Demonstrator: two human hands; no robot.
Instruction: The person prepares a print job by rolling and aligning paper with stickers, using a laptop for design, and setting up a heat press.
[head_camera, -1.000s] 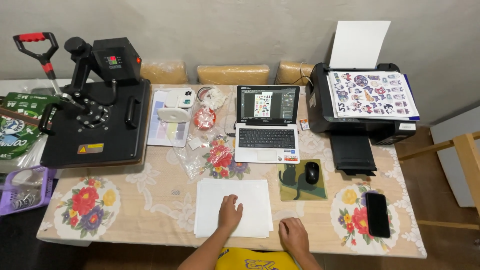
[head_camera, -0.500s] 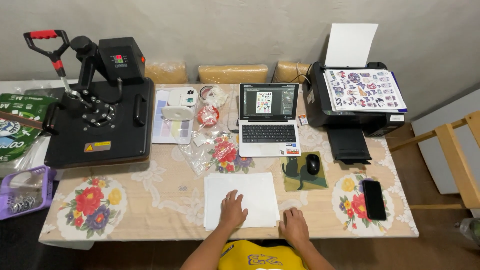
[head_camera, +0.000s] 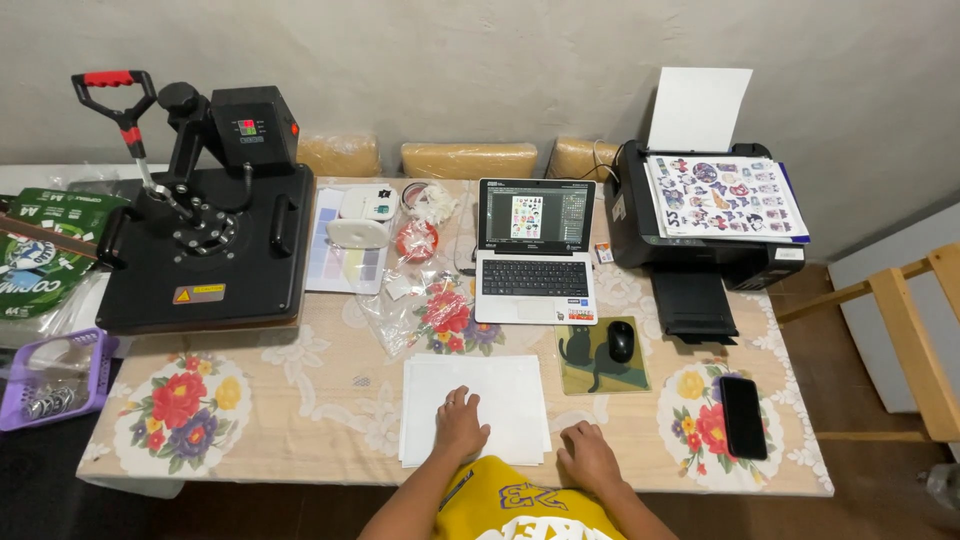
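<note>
While the left hand (head_camera: 460, 424) lay flat, fingers spread, on the stack of white paper (head_camera: 473, 408) at the counter's (head_camera: 300, 430) near edge, seemingly steadying it; the right hand (head_camera: 590, 456) rested empty, loosely open, beside it, below the mouse (head_camera: 621, 341).
</note>
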